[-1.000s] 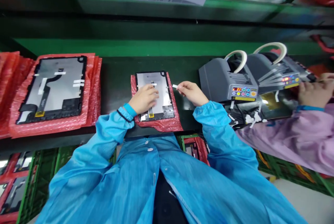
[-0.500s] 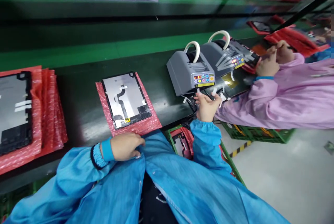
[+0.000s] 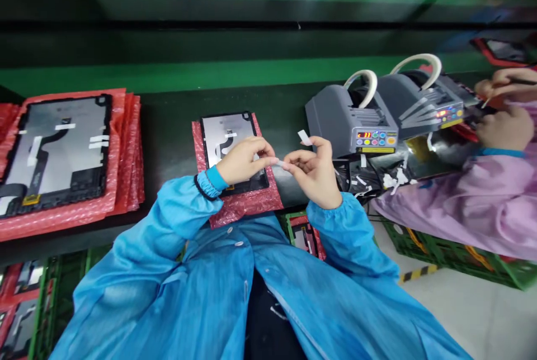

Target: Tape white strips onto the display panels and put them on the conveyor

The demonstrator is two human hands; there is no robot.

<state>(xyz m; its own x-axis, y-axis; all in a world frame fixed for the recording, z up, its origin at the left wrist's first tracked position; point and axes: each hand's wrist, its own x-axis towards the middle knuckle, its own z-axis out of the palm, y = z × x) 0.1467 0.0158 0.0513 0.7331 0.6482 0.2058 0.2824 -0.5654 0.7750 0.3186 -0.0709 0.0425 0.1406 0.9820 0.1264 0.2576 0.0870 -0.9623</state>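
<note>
My left hand is pinched closed on one end of a short white tape strip. Thumb and finger of my right hand grip the strip's other end. A second white tape piece sticks up from a raised fingertip of the right hand. Below the left hand lies a display panel with a silver back and black border, partly hidden by that hand. Red bubble wrap is under the panel. To the right stands a grey tape dispenser with a lit display and a white tape roll.
At left, another panel tops a stack of red bubble-wrap bags. A second dispenser stands at right, beside a co-worker's hands and pink sleeve. Green crates sit below the bench.
My right hand has left the dispenser with tape and come in to the middle. My left hand has risen from my lap to meet it over the panel. The view has turned left.
</note>
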